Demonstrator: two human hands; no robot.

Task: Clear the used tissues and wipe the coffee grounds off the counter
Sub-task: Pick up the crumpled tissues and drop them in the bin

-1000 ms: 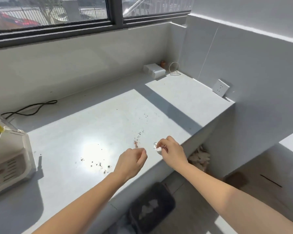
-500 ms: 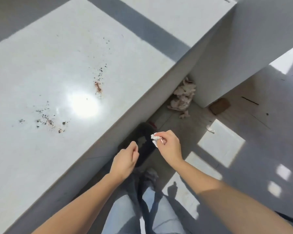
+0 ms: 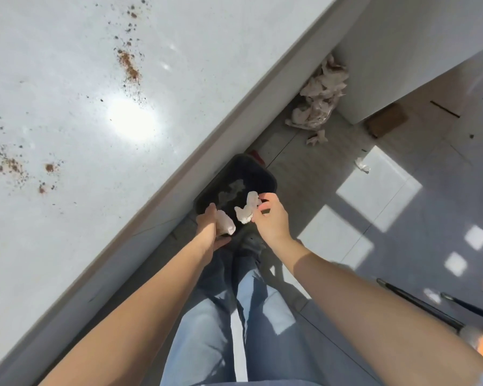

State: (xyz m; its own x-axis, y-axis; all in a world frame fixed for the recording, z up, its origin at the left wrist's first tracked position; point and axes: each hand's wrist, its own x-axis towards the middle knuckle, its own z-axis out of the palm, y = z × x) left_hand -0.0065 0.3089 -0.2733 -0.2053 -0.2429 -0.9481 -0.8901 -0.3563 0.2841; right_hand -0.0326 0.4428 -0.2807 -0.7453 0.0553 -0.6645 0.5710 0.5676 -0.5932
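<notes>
- White crumpled tissue wad [image 3: 247,209] hangs at the fingertips of the right hand [image 3: 272,220], just right of the picture's centre, directly above the black bin [image 3: 253,171].
- Right-hand fingers are loosely curled with their tips against the wad's upper end; whether they pinch it or have let go cannot be told, as the wad is blurred.
- Second tissue wad [image 3: 225,223] lies against the palm side of the left hand [image 3: 208,227], at 9 o'clock from the first wad, also over the bin's near edge.
- Left-hand fingers reach out fairly straight and the thumb is spread below; they are not curled round the wad.
- Bin stands on the floor against the counter's front, with pale tissue [image 3: 232,190] already inside it.
- Grey counter [image 3: 67,79] fills the picture from 8 to 12 o'clock, with a bright patch of sunlight.
- Brown coffee grounds [image 3: 129,65] are scattered on it at 11 o'clock, and a second patch of grounds [image 3: 11,165] lies at 9 o'clock.
- Blue jeans [image 3: 207,330] and a dark shoe [image 3: 248,243] show at 6 o'clock, under the forearms.
- Heap of crumpled paper [image 3: 318,98] sits on the floor at 1 o'clock, in a corner by the wall.
- Small tissue scrap [image 3: 362,165] lies on the floor tiles at 2 o'clock.
</notes>
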